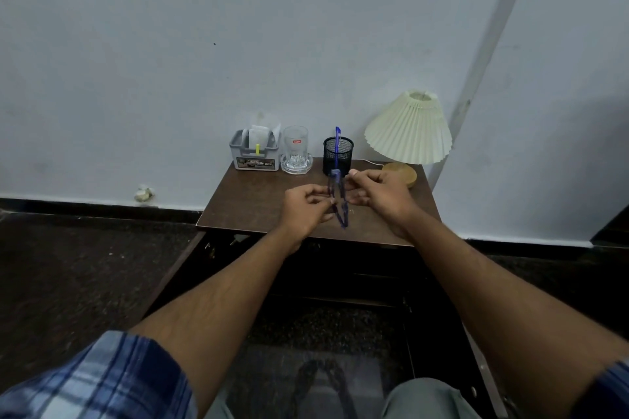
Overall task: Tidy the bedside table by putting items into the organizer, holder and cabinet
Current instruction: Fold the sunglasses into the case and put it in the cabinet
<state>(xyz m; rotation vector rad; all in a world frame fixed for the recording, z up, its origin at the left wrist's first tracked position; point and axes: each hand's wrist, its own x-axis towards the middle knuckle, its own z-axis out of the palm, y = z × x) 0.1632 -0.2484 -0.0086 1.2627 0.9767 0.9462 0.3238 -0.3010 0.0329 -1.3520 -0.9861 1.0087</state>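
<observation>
Both hands hold a pair of blue-framed glasses (340, 211) just above the middle of the brown bedside table (252, 201). My left hand (308, 206) pinches the left side of the frame. My right hand (376, 192) grips the right side near the top. Behind them stands a black mesh holder (338, 155) with a blue pen (337, 136) upright in it. A grey organizer (255, 155) with a yellow item and a clear packet sits at the table's back left. The cabinet doors (177, 269) below the table stand open.
A clear glass (295, 146) on a glass coaster stands between organizer and holder. A cream pleated lamp (408, 129) on a wooden base fills the back right corner. The wall is right behind the table. Dark floor lies to the left.
</observation>
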